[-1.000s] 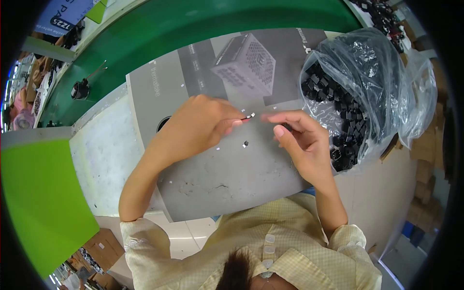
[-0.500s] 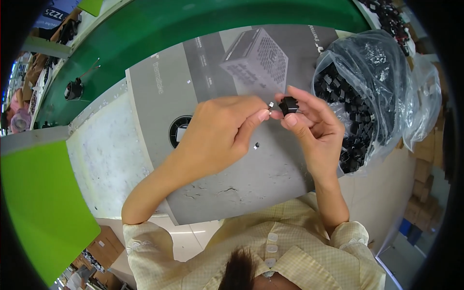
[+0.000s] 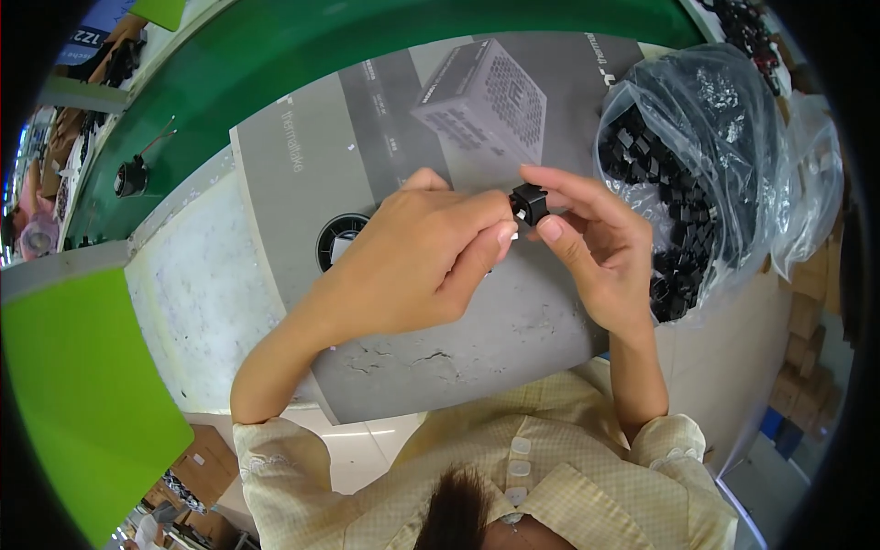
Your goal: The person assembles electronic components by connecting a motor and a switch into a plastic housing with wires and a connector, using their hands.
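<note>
Between the thumb and fingers of my right hand (image 3: 610, 252) is a small black plastic part (image 3: 531, 202), held above the grey printed board. My left hand (image 3: 417, 247) reaches across to it in a pinch, with its fingertips at the part's left side. A tiny white piece (image 3: 514, 236) shows at my left thumb tip, and another light spot shows in the part's opening. What exactly my left fingers grip is too small to make out. A round black dish (image 3: 324, 240) with something white inside lies partly behind my left hand and wrist.
A clear plastic bag (image 3: 733, 110) full of small black parts (image 3: 683, 220) stands open to the right. On the green surface (image 3: 220, 101) at the far left sits a small black component (image 3: 131, 177) with wires. The grey board (image 3: 412, 371) has cracks near its front edge.
My left fingers have moved right and now meet the black part. The part has shifted slightly left and turned in my right hand. The small bits on the board are now mostly hidden.
</note>
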{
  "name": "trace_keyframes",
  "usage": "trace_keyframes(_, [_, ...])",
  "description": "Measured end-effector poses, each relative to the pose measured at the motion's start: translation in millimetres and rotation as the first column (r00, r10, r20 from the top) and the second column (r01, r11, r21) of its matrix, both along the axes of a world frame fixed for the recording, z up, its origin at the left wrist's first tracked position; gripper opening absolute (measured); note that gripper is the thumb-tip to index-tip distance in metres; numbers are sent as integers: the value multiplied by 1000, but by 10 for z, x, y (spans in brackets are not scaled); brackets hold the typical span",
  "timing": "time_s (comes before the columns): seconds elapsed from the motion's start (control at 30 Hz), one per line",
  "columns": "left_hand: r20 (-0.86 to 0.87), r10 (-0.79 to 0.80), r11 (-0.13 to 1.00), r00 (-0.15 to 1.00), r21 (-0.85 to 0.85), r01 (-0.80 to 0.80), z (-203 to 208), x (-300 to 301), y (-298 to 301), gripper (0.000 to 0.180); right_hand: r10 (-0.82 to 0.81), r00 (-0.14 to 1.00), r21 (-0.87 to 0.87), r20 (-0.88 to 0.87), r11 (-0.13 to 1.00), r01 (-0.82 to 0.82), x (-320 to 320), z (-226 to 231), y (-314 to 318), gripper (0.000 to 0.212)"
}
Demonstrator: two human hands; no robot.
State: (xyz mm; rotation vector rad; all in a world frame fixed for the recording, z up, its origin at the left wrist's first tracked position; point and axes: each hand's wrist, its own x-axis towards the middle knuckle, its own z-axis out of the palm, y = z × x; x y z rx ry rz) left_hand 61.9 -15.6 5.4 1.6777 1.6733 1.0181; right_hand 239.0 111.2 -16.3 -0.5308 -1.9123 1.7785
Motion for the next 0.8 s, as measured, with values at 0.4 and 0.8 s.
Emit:
trace_keyframes(0.4, [72, -96, 994, 993, -46, 99, 18, -128, 17, 14, 72, 997, 3, -14, 997, -72, -54, -22, 24, 25])
trace_keyframes(0.8, [145, -34, 991, 989, -124, 53, 33, -133, -9, 19, 84, 996, 463, 32, 882, -89, -56, 55, 85, 23])
